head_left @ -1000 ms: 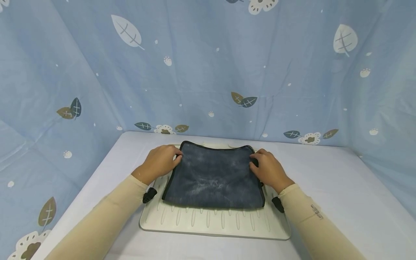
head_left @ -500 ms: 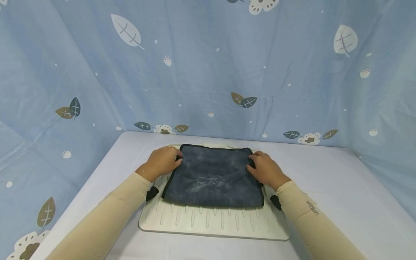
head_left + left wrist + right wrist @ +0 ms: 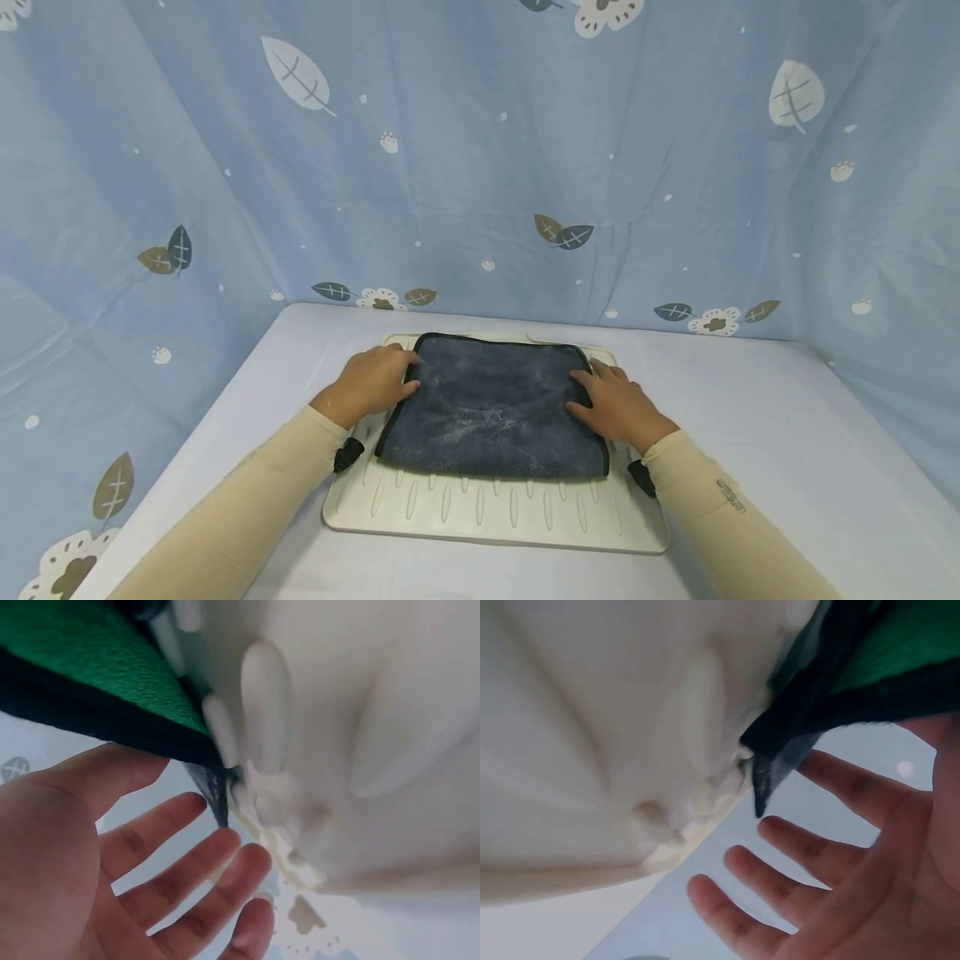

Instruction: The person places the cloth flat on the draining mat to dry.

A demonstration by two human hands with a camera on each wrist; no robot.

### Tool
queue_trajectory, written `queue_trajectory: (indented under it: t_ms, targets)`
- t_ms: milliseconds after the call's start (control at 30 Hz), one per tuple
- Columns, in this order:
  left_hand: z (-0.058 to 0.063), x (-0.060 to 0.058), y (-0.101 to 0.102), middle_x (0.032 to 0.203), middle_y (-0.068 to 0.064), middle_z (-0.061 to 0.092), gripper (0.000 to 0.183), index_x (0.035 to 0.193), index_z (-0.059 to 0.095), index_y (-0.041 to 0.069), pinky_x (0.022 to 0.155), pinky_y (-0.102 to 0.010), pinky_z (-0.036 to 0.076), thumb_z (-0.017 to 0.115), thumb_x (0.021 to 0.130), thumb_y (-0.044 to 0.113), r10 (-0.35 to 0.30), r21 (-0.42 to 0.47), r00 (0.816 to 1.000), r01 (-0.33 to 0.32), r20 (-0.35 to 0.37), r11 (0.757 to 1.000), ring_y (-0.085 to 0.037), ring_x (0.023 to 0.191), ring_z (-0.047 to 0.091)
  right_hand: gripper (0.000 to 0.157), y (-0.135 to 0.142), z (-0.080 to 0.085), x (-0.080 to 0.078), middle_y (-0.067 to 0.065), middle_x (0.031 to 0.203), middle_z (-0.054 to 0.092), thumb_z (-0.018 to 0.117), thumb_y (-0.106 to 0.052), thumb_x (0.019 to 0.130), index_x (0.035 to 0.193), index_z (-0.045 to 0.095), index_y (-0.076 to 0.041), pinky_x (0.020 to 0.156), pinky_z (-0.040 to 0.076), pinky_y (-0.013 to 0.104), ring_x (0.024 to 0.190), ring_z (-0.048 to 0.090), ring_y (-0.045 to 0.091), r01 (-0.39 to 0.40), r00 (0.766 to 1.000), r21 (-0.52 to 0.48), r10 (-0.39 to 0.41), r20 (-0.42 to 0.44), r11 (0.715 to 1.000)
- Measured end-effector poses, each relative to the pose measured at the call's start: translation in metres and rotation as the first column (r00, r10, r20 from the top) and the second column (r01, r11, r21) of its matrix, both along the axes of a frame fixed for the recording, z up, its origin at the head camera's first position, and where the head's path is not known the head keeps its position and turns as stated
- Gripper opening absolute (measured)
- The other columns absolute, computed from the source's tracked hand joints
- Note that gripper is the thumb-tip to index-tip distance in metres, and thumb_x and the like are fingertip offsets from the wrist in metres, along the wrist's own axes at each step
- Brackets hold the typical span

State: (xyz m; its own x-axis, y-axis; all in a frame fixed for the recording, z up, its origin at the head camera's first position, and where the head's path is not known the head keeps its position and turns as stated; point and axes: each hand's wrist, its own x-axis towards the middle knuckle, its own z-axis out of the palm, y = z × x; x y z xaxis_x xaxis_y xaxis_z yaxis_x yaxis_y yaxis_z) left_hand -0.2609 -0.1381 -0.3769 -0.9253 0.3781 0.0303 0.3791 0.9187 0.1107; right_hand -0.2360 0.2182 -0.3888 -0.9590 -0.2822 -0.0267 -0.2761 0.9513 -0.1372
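A dark grey-blue cloth (image 3: 491, 408) with black edging lies folded on a cream ribbed tray (image 3: 480, 525). Its green underside shows in the left wrist view as a green cloth face (image 3: 97, 660), and the right wrist view has the same green face (image 3: 907, 649). At the cloth's left edge is my left hand (image 3: 372, 382), its fingers loosely spread and its thumb by the black border. My right hand (image 3: 618, 404) is at the opposite edge, fingertips on or just over the cloth, fingers apart. Neither hand pinches the fabric.
The tray stands on a white-covered table (image 3: 750, 433). Behind and at both sides hangs a blue curtain (image 3: 465, 167) printed with leaves and flowers. Beige sleeves cover both forearms, with a black strap (image 3: 348, 455) near the left wrist.
The cloth's far edge and corners have settled lower and flatter. Both hands have loosened from its side edges, and the right hand's fingers have spread.
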Motion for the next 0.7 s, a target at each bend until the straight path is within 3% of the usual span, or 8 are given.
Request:
queue_trajectory:
  t_ms: [200,500,700]
  targets:
    - [0.002,0.017,-0.003,0.113,-0.012,0.066,0.037,0.126,0.068,0.011,0.064,-0.040,0.053,0.070,0.094,0.031,-0.017,0.014,0.997,0.018,-0.073,1.000,-0.028,0.088,0.066,0.051,0.000,0.000,0.023,0.028,0.148,0.046,0.066,-0.033,0.096,0.139,0.058,-0.007,0.093,0.045,0.068,0.131,0.048,0.050,-0.075,0.989,-0.055,0.067,-0.133,0.996]
    - [0.004,0.050,-0.003,0.110,-0.009,0.068,0.036,0.121,0.071,0.012,0.064,-0.038,0.052,0.074,0.091,0.031,-0.095,0.036,0.975,0.104,-0.203,0.994,-0.027,0.090,0.067,0.047,-0.005,0.003,0.058,0.023,0.145,0.051,0.070,-0.032,0.094,0.133,0.063,-0.009,0.096,0.046,0.064,0.130,0.052,0.045,-0.137,0.973,-0.126,0.110,-0.202,0.982]
    - [0.008,0.070,0.001,0.109,-0.004,0.067,0.034,0.120,0.071,0.015,0.069,-0.042,0.051,0.074,0.091,0.032,-0.122,0.065,0.974,0.136,-0.188,0.989,-0.022,0.091,0.066,0.042,-0.014,0.006,0.073,0.019,0.135,0.059,0.074,-0.032,0.091,0.126,0.068,-0.010,0.092,0.051,0.059,0.122,0.059,0.039,-0.185,0.958,-0.109,0.154,-0.241,0.977]
